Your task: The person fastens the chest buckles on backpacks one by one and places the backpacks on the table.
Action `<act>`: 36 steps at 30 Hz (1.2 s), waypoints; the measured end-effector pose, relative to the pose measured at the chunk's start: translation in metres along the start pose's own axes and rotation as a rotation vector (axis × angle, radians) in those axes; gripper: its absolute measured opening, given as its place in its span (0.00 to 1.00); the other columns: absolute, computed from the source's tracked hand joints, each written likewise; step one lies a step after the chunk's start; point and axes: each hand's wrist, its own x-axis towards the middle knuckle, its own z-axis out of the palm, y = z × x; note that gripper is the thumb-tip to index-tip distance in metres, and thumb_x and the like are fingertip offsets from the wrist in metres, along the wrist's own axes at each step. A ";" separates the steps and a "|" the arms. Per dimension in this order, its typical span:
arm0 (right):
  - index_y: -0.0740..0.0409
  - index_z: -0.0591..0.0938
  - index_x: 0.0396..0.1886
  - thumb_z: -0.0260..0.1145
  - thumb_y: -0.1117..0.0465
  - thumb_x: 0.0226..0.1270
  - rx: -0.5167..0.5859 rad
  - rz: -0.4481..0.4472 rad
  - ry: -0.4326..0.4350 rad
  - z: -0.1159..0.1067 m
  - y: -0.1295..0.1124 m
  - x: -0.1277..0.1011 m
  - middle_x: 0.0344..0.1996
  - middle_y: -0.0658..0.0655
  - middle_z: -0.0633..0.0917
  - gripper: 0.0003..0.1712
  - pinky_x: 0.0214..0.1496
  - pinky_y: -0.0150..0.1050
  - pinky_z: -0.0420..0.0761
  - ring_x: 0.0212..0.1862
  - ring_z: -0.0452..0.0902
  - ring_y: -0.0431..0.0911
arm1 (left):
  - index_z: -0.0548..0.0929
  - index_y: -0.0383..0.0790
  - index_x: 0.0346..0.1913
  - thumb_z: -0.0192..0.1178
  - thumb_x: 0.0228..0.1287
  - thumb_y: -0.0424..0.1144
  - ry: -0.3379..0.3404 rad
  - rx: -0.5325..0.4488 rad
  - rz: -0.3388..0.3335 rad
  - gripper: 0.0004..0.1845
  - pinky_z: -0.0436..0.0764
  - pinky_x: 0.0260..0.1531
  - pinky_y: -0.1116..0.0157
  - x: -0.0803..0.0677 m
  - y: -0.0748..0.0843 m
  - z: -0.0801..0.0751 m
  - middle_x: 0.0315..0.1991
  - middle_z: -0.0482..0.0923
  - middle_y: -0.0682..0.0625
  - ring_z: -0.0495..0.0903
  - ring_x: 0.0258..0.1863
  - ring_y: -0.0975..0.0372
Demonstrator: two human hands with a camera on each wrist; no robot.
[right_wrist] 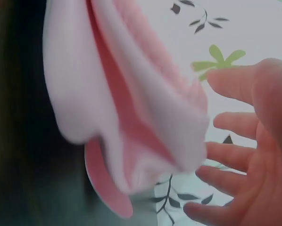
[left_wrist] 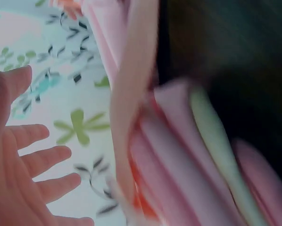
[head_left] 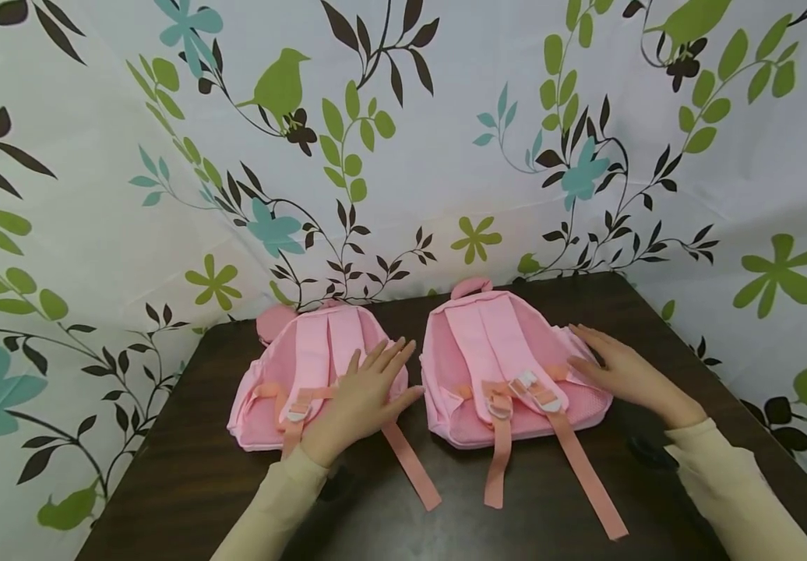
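As the two bags sit side by side on the dark bench [head_left: 172,499], straps facing us, here's the left grip [head_left: 361,397], fingers spread wide, over the inner side of the left backpack [head_left: 315,343] and holding nothing! Over on the far side, the right grip [head_left: 624,374] is wide too, fingertips at the flank of the right backpack [head_left: 484,335], touching or just beside it, I can't tell. These look light, soft and padded, likely to squash rather than slip, with nothing fragile about them. The top loop [head_left: 472,287] looks the surest hold; those dangling webbing tails [head_left: 586,475] would probably just flop. And lettering? No brand, label or writing readable!
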 end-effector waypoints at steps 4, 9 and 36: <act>0.59 0.59 0.70 0.59 0.43 0.64 0.033 -0.035 -0.033 0.005 -0.010 -0.004 0.66 0.70 0.60 0.41 0.55 0.65 0.61 0.65 0.54 0.68 | 0.57 0.51 0.71 0.45 0.63 0.65 -0.027 -0.011 0.080 0.38 0.49 0.59 0.38 0.013 0.018 0.012 0.69 0.58 0.49 0.50 0.69 0.55; 0.57 0.62 0.69 0.60 0.43 0.64 0.044 -0.085 -0.055 0.013 -0.021 -0.006 0.66 0.66 0.62 0.39 0.55 0.66 0.61 0.66 0.53 0.66 | 0.58 0.49 0.71 0.45 0.64 0.65 -0.063 -0.007 0.168 0.37 0.49 0.61 0.41 0.026 0.038 0.027 0.68 0.59 0.48 0.51 0.69 0.54; 0.62 0.78 0.55 0.69 0.62 0.56 0.061 -0.302 -0.030 0.044 -0.035 0.013 0.57 0.61 0.76 0.25 0.56 0.55 0.67 0.59 0.69 0.58 | 0.66 0.48 0.66 0.45 0.67 0.58 -0.098 0.001 0.360 0.29 0.62 0.59 0.49 0.052 0.102 0.073 0.60 0.70 0.54 0.66 0.61 0.60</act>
